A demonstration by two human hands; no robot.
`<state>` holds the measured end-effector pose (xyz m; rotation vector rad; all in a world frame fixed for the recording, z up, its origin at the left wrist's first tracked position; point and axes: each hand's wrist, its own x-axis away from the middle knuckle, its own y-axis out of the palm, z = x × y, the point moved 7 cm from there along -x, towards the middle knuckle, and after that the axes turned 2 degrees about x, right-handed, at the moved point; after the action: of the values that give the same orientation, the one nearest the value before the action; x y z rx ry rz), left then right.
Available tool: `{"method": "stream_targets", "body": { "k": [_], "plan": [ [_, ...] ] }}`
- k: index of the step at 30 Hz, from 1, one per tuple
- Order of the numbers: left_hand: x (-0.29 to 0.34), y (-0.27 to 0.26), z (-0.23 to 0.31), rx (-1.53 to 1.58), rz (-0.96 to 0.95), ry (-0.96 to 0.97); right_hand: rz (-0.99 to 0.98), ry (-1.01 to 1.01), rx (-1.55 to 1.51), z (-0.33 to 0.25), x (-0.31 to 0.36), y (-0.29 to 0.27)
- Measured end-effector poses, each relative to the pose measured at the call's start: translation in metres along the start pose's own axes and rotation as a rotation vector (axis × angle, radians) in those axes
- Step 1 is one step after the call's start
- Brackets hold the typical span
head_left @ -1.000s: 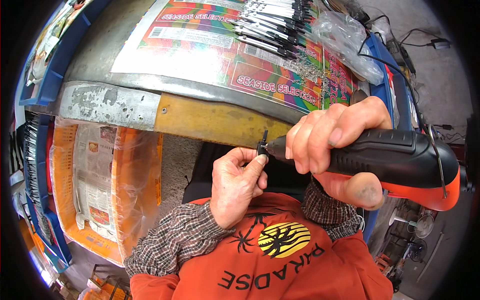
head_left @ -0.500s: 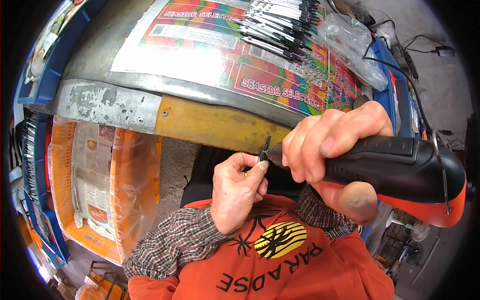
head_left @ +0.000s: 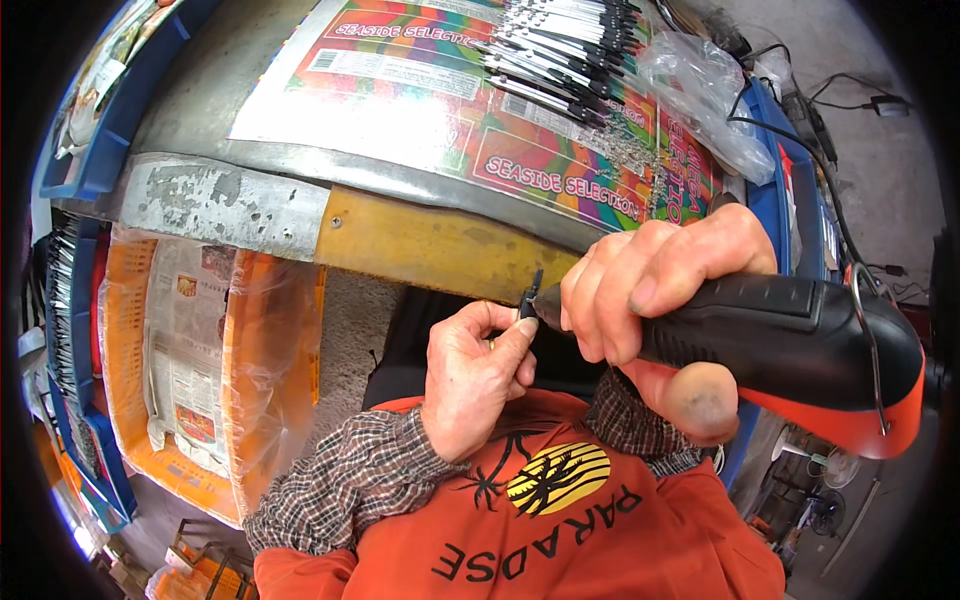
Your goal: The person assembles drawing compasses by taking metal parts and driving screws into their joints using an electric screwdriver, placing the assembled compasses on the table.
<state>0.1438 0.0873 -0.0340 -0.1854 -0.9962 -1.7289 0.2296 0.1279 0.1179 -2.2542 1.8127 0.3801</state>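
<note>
Lettered multicoloured sheet, black-lettered red shirt, printed newspaper

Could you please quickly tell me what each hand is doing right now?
Left hand: closed, pinching a small black part between thumb and forefinger.
Right hand: closed around a black and orange-red power driver.

Close fisheye from head, facing down

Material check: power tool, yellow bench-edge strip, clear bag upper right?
Power tool: likely moulded plastic, satin black and orange-red; ridges and panel lines show.
Yellow strip: perhaps plastic or painted wood, dull, stained; flat colour leaves it open.
Clear bag: likely thin plastic film, glossy, crinkled, see-through.
</note>
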Motion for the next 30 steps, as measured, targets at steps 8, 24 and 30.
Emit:
{"method": "stream_targets", "body": {
  "k": [8, 24, 30],
  "plan": [
    [-0.001, 0.002, 0.004, 0.021, -0.021, 0.044, -0.109, -0.148, 0.019, 0.001, 0.006, -0.008],
    [0.014, -0.017, 0.151, -1.274, 0.327, 1.139, 0.25, -0.302, -0.073, -0.028, 0.034, -0.063],
    [-0.017, -0.047, 0.186, -1.579, 0.5, 1.185, 0.342, -0.253, -0.108, -0.021, 0.038, -0.079]
  ]
}}
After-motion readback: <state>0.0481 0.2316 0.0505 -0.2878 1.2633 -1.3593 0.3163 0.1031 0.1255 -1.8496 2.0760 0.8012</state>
